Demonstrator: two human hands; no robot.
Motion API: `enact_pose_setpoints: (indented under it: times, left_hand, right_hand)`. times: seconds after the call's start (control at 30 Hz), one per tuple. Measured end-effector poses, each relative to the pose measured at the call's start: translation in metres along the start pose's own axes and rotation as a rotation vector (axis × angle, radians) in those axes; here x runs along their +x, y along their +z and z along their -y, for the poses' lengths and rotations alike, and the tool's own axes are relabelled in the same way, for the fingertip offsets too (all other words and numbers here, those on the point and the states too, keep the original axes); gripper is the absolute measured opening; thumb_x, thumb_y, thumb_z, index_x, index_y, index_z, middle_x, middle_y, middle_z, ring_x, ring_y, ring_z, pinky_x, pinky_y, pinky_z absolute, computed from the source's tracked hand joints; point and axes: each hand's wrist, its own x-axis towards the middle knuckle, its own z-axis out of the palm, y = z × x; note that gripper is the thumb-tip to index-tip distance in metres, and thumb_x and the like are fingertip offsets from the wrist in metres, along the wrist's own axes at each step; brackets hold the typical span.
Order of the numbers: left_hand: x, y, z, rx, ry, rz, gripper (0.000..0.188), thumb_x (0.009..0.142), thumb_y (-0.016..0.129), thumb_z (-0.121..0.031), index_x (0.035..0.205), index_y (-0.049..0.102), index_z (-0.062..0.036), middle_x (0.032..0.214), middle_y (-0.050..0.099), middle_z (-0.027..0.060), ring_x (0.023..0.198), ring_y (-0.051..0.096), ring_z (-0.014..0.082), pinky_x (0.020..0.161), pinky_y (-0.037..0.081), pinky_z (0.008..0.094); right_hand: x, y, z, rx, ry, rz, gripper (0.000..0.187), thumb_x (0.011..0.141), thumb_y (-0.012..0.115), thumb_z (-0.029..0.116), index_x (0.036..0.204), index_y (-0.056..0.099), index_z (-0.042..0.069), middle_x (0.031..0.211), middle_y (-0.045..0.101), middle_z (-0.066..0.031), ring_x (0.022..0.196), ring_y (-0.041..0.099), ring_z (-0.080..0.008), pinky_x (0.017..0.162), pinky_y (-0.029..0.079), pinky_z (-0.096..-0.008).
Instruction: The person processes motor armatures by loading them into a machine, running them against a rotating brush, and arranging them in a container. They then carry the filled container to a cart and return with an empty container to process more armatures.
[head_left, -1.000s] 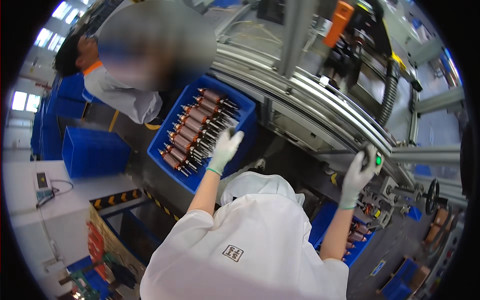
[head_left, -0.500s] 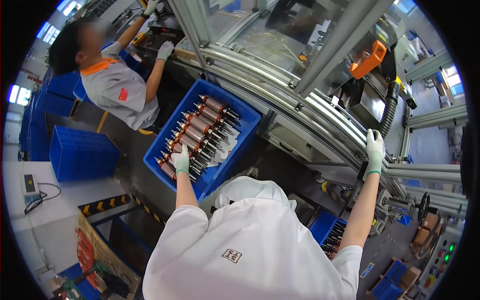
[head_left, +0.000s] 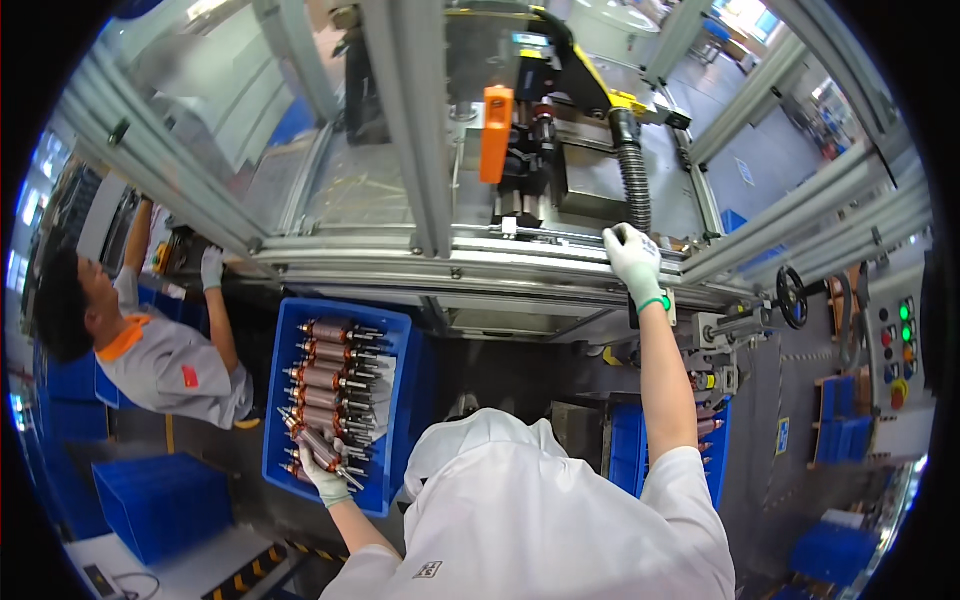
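Observation:
In my gloved left hand (head_left: 326,478) is a motor armature (head_left: 317,442) with copper windings and a steel shaft, tilted above the lower end of a blue bin (head_left: 402,400). My fingers are wrapped round its body. Several more armatures (head_left: 320,377) lie side by side in that bin, over white sheets. My gloved right hand (head_left: 634,262) is on the metal rail (head_left: 570,250) along the front of the framed machine, its fingers bent over the edge. What lies under the right palm is hidden.
Inside the machine stand an orange handle-shaped part (head_left: 496,134) and a ribbed hose (head_left: 633,170). A second blue bin (head_left: 627,450) with armatures sits by my right arm. A handwheel (head_left: 791,297) and a button panel (head_left: 897,340) are at right. A co-worker (head_left: 170,365) works at left.
My view has swung to the right, so the machine now faces me. My left hand has taken hold of an armature and tilted it above the others. The right hand remains on the rail.

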Motion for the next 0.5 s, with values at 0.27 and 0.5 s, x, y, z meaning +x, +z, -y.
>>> enact_pose_setpoints:
  times: [0.27,0.5]
  left_hand:
    - [0.029,0.149,0.056,-0.069,-0.447,0.668,0.054,0.068,0.071,-0.031,0.109,0.05,-0.0032,0.083,0.053,0.0112,0.068,0.056,0.0275,0.058,0.049,0.0413]
    - [0.044,0.34,0.117,0.109,-0.532,0.964,0.057,0.072,0.07,-0.038,0.114,0.048,-0.0074,0.079,0.052,0.0061,0.059,0.053,0.0171,0.048,0.044,0.0316]
  right_hand:
    - [0.004,-0.008,-0.002,-0.009,0.023,0.021,0.035,0.083,0.05,0.041,0.091,0.068,0.012,0.094,0.068,-0.0118,0.092,0.063,-0.0289,0.085,0.047,-0.0385]
    - [0.011,0.007,-0.014,-0.181,-0.102,0.081,0.041,0.089,0.04,0.042,0.091,0.07,0.014,0.096,0.065,-0.0093,0.094,0.06,-0.0274,0.086,0.043,-0.0389]
